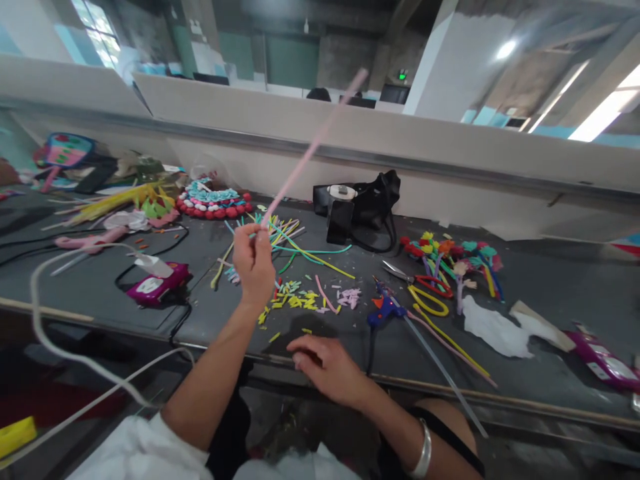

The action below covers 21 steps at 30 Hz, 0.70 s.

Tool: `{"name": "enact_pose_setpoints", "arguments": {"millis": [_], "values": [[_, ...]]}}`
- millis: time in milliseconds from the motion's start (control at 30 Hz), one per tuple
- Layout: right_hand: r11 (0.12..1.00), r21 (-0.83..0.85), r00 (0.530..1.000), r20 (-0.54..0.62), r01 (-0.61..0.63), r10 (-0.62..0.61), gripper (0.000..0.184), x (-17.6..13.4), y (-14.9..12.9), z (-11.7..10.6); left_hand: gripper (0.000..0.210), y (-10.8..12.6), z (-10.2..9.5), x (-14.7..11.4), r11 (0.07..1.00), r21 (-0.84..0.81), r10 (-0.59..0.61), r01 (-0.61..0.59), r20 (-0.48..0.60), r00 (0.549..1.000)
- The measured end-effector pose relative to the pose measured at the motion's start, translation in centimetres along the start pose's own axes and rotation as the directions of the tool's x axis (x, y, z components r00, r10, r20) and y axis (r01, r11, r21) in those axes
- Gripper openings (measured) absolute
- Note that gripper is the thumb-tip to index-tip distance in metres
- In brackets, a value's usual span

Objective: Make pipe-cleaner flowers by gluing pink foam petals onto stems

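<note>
From where I stand, the person's left hand (254, 261) is grasping one pink pipe cleaner (316, 143) near its lower end, between thumb and fingers; the stem rises slantwise above the table (220, 327), its far tip a little blurred. The right hand (330, 370) is loosely curled, with nothing in its grasp, near the front edge; whether it touches there, I cannot tell. Just beyond it lie short yellow pieces (300, 302) and lilac pieces (350, 297). Behind the left hand is spread a pile of long pipe cleaners (287, 233). To the right of the pieces rests a blue glue gun (387, 311), near it scissors (397, 271), and further, colourful pipe-cleaner flowers (445, 250). A black bag (385, 193) stands behind, near the partition (450, 160).
</note>
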State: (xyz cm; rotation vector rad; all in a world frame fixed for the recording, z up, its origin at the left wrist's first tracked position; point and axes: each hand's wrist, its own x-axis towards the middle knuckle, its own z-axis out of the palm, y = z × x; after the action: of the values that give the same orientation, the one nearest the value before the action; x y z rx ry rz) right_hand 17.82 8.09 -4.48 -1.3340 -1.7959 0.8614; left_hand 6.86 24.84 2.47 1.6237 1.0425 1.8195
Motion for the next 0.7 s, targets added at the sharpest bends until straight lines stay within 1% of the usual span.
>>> {"name": "enact_pose_setpoints", "arguments": {"millis": [67, 133, 167, 200, 233, 333, 367, 400, 500, 600, 633, 700], "values": [[0.972, 0.218, 0.990, -0.095, -0.083, 0.106, 0.022, -0.2, 0.6, 0.0, 0.019, 1.4, 0.3, -2.1, 0.998, -0.003, 0.070, -0.070, 0.076, 0.995], [0.913, 0.399, 0.969, -0.185, -0.080, 0.166, 0.027, -0.2, 0.7, -0.4, 0.016, 2.3, 0.5, -4.4, 0.997, -0.004, 0.072, -0.073, 0.221, 0.973], [0.885, 0.463, 0.956, -0.232, -0.054, 0.180, 0.030, -0.1, 0.7, -0.8, 0.014, 2.6, 0.6, -5.6, 0.999, -0.007, 0.048, -0.048, 0.330, 0.943], [0.860, 0.510, 0.941, -0.281, -0.021, 0.189, 0.033, 0.0, 0.6, -1.3, 0.014, 2.9, 0.7, -6.7, 1.000, -0.014, 0.013, -0.008, 0.438, 0.899], [0.840, 0.543, 0.925, -0.326, 0.014, 0.195, 0.035, 0.0, 0.5, -1.8, 0.014, 3.0, 0.8, -7.8, 0.999, -0.028, -0.021, 0.041, 0.516, 0.857], [0.802, 0.590, 0.872, -0.438, 0.098, 0.216, 0.034, 0.0, 0.5, -3.5, 0.016, 3.3, 1.2, -9.9, 0.968, -0.060, -0.140, 0.243, 0.673, 0.726], [0.800, 0.589, 0.855, -0.468, 0.114, 0.223, 0.033, -0.1, 0.6, -4.0, 0.017, 3.4, 1.3, -10.3, 0.958, -0.068, -0.150, 0.279, 0.709, 0.689], [0.805, 0.581, 0.839, -0.494, 0.121, 0.230, 0.033, -0.1, 0.6, -4.5, 0.018, 3.4, 1.5, -10.5, 0.957, -0.075, -0.140, 0.280, 0.726, 0.673], [0.831, 0.544, 0.787, -0.561, 0.115, 0.258, 0.032, -0.3, 1.0, -5.4, 0.018, 3.7, 1.9, -10.6, 0.971, -0.074, -0.095, 0.227, 0.751, 0.654], [0.829, 0.545, 0.748, -0.601, 0.126, 0.281, 0.029, -0.5, 1.3, -6.1, 0.017, 3.8, 2.2, -10.6, 0.978, -0.063, -0.078, 0.201, 0.779, 0.622], [0.825, 0.549, 0.737, -0.611, 0.133, 0.288, 0.029, -0.6, 1.3, -6.4, 0.017, 3.7, 2.3, -10.8, 0.977, -0.060, -0.078, 0.204, 0.793, 0.604], [0.819, 0.557, 0.715, -0.627, 0.137, 0.308, 0.029, -0.9, 1.5, -6.8, 0.017, 3.6, 2.4, -11.1, 0.974, -0.054, -0.079, 0.219, 0.829, 0.554]]}}
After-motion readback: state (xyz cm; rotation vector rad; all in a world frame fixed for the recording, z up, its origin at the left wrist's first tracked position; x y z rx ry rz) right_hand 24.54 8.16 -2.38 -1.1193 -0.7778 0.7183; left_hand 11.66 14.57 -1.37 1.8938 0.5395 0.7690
